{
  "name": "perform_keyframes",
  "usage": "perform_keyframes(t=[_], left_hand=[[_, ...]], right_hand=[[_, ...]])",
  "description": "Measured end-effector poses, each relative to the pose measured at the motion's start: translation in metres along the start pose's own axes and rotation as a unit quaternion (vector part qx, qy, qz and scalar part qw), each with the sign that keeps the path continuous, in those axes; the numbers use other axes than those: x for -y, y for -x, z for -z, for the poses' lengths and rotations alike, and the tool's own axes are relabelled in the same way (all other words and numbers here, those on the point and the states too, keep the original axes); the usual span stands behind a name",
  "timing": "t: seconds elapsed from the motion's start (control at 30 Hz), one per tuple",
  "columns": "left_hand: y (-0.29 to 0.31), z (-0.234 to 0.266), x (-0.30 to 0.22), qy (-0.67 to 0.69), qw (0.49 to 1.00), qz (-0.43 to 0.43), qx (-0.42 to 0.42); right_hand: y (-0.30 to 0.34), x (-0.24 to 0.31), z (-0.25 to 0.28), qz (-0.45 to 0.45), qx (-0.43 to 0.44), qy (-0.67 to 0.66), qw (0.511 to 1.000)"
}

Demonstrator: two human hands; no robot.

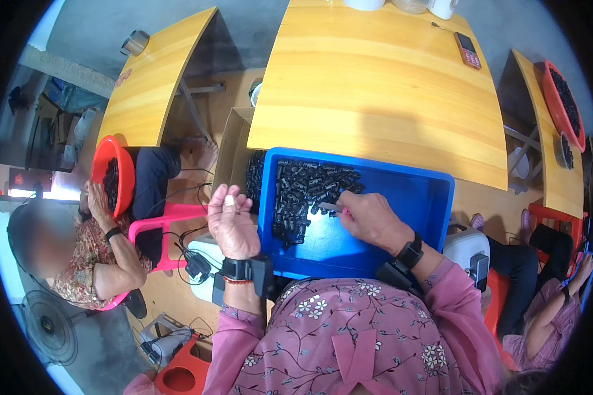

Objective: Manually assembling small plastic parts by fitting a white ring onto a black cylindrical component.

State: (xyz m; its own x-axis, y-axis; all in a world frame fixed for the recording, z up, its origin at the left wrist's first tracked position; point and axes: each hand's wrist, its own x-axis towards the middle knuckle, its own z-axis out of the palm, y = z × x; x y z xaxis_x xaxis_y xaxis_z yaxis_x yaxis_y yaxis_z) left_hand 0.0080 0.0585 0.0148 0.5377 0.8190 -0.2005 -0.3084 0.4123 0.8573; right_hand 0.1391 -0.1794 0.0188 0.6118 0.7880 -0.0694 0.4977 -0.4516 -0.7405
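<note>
My right hand (375,224) is over the blue tray (402,250), closed on a small knife (329,207) with a grey blade and a bit of pink handle showing. The blade points left over a heap of small black plastic parts (303,187) in the tray's left half. Just outside the tray's left wall is my left hand (232,227), palm turned up and fingers curled in. Something pale shows at its thumb tip; whether a part is pinched there is too small to tell. Beside that hand, a cardboard box (229,148) holds more black parts.
A yellow wooden table (375,85) stands beyond the tray, with a phone (468,51) on it. At left, a person on a pink chair works at a red basin (120,197) of black parts. Another red basin (552,99) sits on the right table; people sit there too.
</note>
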Motion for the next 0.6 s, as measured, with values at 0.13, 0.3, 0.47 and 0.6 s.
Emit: perform_keyframes(t=[0.13, 0.3, 0.47, 0.6], left_hand=[[0.020, -0.024, 0.000, -0.025, 0.997, -0.037, 0.065], [0.032, -0.027, 0.003, -0.067, 0.988, -0.073, 0.122], [0.057, -0.032, 0.014, -0.121, 0.977, 0.017, 0.173], [0.061, -0.027, 0.021, -0.144, 0.959, 0.145, 0.195]], right_hand=[[0.000, -0.002, -0.003, -0.011, 0.032, 0.025, 0.999], [0.005, -0.004, -0.005, 0.032, 0.025, 0.031, 0.999], [0.005, -0.002, -0.007, 0.016, 0.044, 0.049, 0.998], [0.005, -0.002, -0.008, -0.007, -0.015, -0.053, 0.998]])
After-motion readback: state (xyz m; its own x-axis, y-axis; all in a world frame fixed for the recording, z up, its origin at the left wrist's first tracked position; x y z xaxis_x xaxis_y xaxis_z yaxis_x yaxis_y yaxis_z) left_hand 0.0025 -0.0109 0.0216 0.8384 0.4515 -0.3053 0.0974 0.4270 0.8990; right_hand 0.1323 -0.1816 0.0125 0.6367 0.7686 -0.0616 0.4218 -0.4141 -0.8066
